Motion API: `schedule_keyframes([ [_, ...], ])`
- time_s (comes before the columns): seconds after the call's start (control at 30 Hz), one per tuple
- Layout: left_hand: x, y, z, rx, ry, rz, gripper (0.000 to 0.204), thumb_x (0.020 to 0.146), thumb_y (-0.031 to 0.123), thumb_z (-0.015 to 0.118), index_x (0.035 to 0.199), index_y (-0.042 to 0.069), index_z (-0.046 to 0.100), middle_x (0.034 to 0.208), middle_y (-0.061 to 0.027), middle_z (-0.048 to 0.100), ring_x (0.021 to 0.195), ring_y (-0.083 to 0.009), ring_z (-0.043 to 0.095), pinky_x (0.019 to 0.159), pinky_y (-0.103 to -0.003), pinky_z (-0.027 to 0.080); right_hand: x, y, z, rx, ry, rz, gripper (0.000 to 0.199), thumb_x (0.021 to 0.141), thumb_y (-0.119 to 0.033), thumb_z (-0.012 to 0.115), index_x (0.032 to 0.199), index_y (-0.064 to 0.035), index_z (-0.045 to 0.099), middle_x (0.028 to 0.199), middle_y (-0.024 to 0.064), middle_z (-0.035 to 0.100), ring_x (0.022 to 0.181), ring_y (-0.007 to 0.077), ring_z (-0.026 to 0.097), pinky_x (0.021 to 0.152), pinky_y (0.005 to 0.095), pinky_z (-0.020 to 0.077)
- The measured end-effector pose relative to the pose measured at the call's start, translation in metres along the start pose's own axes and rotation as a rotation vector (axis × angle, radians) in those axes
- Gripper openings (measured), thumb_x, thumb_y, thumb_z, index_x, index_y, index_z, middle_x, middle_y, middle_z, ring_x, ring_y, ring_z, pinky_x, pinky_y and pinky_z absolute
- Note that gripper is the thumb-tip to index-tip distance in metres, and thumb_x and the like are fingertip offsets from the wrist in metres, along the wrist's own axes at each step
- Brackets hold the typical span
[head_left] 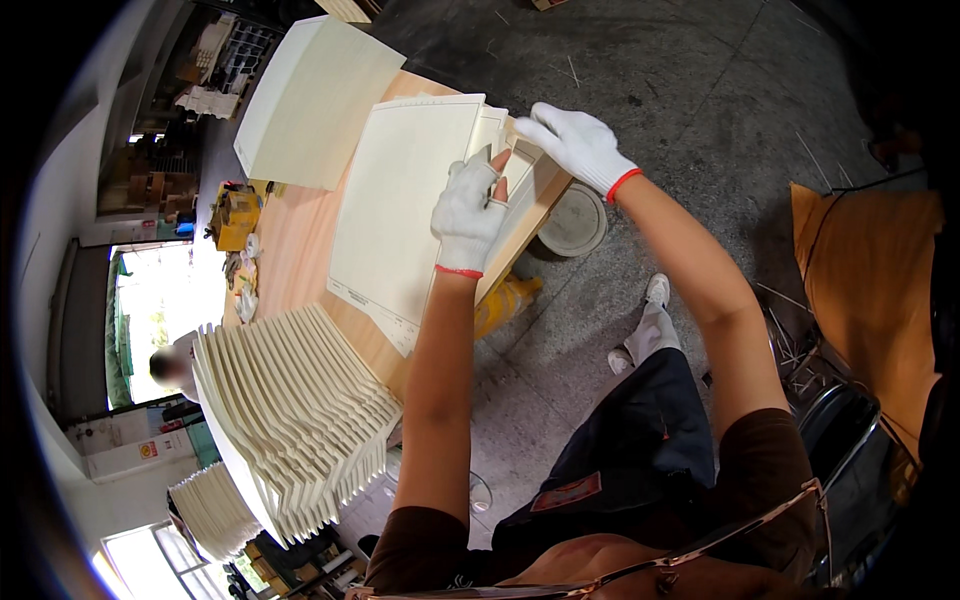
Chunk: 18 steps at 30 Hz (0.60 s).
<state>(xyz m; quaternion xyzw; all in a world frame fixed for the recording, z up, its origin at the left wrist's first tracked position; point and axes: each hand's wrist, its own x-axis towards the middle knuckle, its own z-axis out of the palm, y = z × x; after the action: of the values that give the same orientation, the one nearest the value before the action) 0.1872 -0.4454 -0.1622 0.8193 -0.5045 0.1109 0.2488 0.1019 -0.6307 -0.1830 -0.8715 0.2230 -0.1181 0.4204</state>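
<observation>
My left hand [466,212], in a white glove with red trim and bare finger and thumb tips, lies on a large cream printed sheet [400,190]. Its fingers look spread near the sheet's right edge; a small grey patch beside them is too unclear to name. Under the sheet, more cream sheets [492,128] stick out unevenly. My right hand [582,148], also gloved in white with red trim, hovers at the far right corner of the wooden tabletop [300,235], near these sheets. Its thumb stands apart, and I see nothing held.
On the left stands a tall stack of wavy cream sheets [300,410]. Other pale sheets [315,100] lie at the table's far end, near a yellow box [236,217]. A round grey lid [574,222] sits below the table's right edge. Brown sheeting [860,300] hangs far right.
</observation>
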Motion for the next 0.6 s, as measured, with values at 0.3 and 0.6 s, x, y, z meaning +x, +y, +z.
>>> schedule_keyframes([
  [0.3,0.001,-0.007,0.003,0.007,-0.023,0.047,0.027,0.080,0.010,0.068,0.103,0.021,0.072,0.108,0.0000,0.068,0.086,-0.0236,0.061,0.070,-0.035,0.056,-0.003,-0.005,0.003,-0.336,0.106,-0.402,0.034,0.097,-0.047,0.048,0.108,-0.0194,0.064,0.091,0.0103,0.068,0.087,0.0305,0.066,0.076,0.0423,0.0533],
  [0.6,0.003,-0.003,0.001,0.024,-0.065,0.012,0.026,0.079,0.016,0.076,0.104,0.022,0.073,0.093,-0.0051,0.065,0.076,-0.0208,0.066,0.068,-0.033,0.055,-0.011,0.003,0.016,-0.034,0.096,-0.152,0.040,0.099,-0.049,0.045,0.104,-0.0125,0.060,0.096,0.0123,0.067,0.090,0.0338,0.065,0.077,0.0431,0.0508],
])
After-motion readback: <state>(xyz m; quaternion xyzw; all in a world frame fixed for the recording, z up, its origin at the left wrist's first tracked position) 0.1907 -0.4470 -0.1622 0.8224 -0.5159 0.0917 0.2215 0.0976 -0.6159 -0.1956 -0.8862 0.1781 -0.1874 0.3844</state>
